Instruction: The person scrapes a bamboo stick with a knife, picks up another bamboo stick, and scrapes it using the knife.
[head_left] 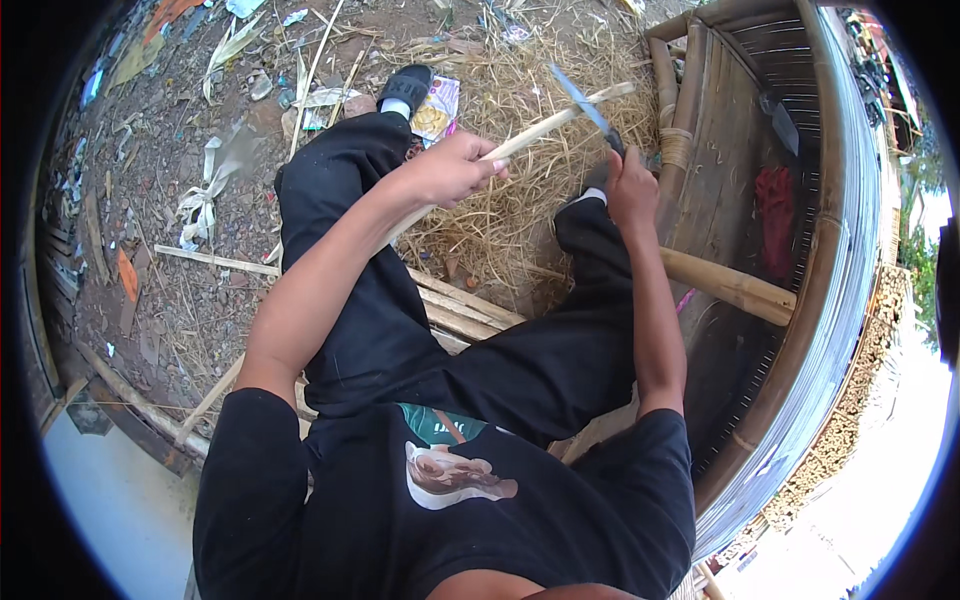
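Observation:
My left hand is closed round a long pale bamboo strip, which slants up to the right across my lap. In my right hand is the dark handle of a knife. Its narrow blade crosses the strip near the far end and seems to touch it. Below the strip lies a heap of straw-coloured shavings between my feet. The strip's lower part passes behind my left forearm.
On my right stands a bamboo bench frame with a flat blade tool and a red cloth. Split bamboo pieces lie under my legs. Litter, a white plastic scrap and another strip are on the ground at left.

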